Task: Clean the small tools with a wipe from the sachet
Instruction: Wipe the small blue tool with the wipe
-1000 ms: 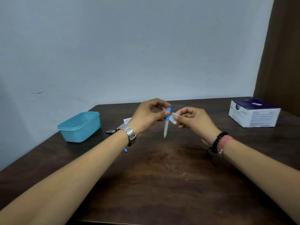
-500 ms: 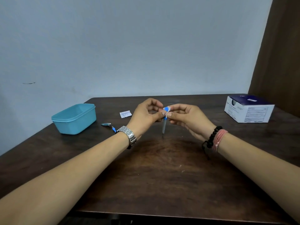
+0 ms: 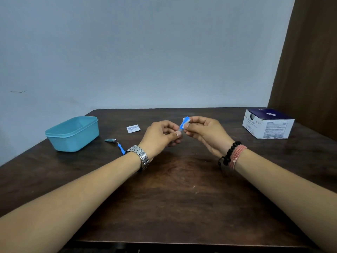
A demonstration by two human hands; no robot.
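Above the middle of the table, both hands meet on a small tool with a blue handle [image 3: 182, 124]. My left hand [image 3: 162, 137] pinches its lower metal part, which is mostly hidden by the fingers. With my right hand [image 3: 206, 132] I pinch a small white wipe [image 3: 187, 121] against the blue handle. An opened white sachet [image 3: 133, 128] lies flat on the table behind my left hand. A metal nail clipper [image 3: 110, 140] and a second blue-handled tool [image 3: 120, 148] lie left of my left wrist.
A teal plastic container [image 3: 73, 133] without a lid stands at the left of the dark wooden table [image 3: 173, 189]. A white and dark-blue cardboard box [image 3: 268, 126] sits at the far right. A wall rises close behind the table.
The tool's blade, which hung down in plain sight below my left fingers, is now hidden in my left hand. My right hand has brought the wipe onto the blue handle.
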